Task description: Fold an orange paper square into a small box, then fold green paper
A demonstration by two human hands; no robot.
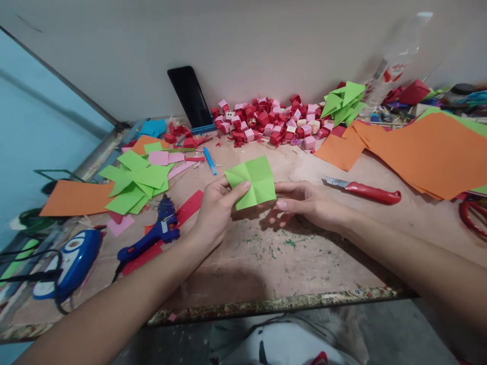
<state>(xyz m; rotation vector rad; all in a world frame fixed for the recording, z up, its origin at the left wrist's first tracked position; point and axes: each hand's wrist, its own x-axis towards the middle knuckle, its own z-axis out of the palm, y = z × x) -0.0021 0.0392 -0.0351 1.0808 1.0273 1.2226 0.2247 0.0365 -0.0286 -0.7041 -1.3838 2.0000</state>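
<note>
A small green paper square (256, 181) with crossing creases is held above the middle of the table. My left hand (220, 203) pinches its left side, thumb on top and fingers beneath. At the paper's right edge is my right hand (299, 203), its fingers apart and the thumb close to the lower right corner. Whether the right fingertips touch the paper is hard to tell. Green paper pieces (139, 177) lie loosely piled to the left, and folded green pieces (344, 104) are heaped at the back right.
Behind are many red and pink folded pieces (266, 121) and a phone (190, 96). A red-handled knife (373, 193), orange sheets (437, 152) and red scissors (474, 215) lie right; a blue glue gun (152, 235) lies left. A bottle (397, 66) stands back right.
</note>
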